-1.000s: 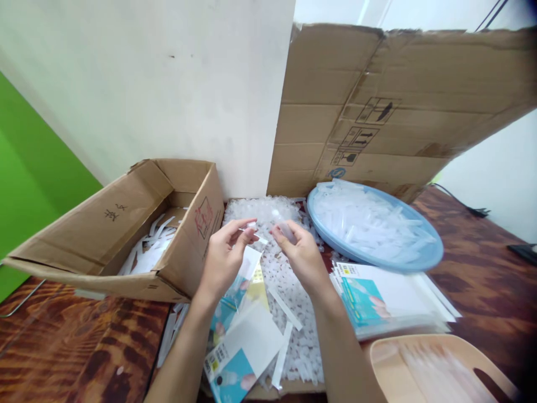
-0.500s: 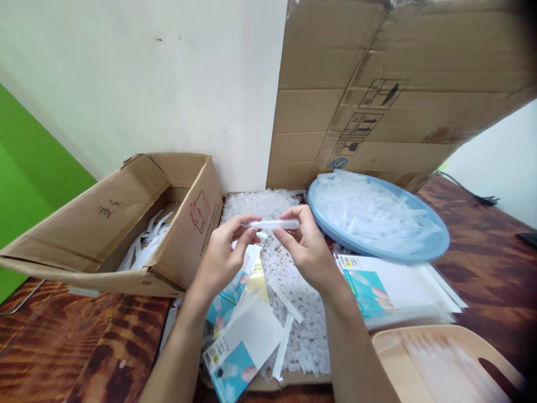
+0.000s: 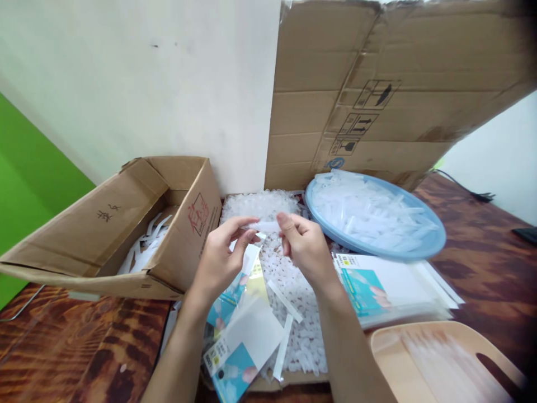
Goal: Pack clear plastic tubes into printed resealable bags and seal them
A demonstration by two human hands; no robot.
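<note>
A small translucent plastic tube (image 3: 267,226) lies level between my two hands, over a layer of small clear plastic pieces (image 3: 293,291). Its left end is pinched between the thumb and fingers of my left hand (image 3: 224,252). My right hand (image 3: 305,246) is closed around the right end, thumb on top, and hides that end. Below my hands are printed cards in clear sleeves (image 3: 247,341), with narrow white strips (image 3: 283,347) beside them.
On the left stands an open cardboard box (image 3: 180,246) holding white strips. A blue basin (image 3: 377,252) heaped with translucent tubes is on the right, near stacked card sleeves (image 3: 394,285) and a peach tray (image 3: 386,341). A large carton (image 3: 310,112) rises behind.
My right hand has turned and closed around the tube's right end, which showed between its fingertips before. My left hand keeps its pinch. The view has shifted slightly.
</note>
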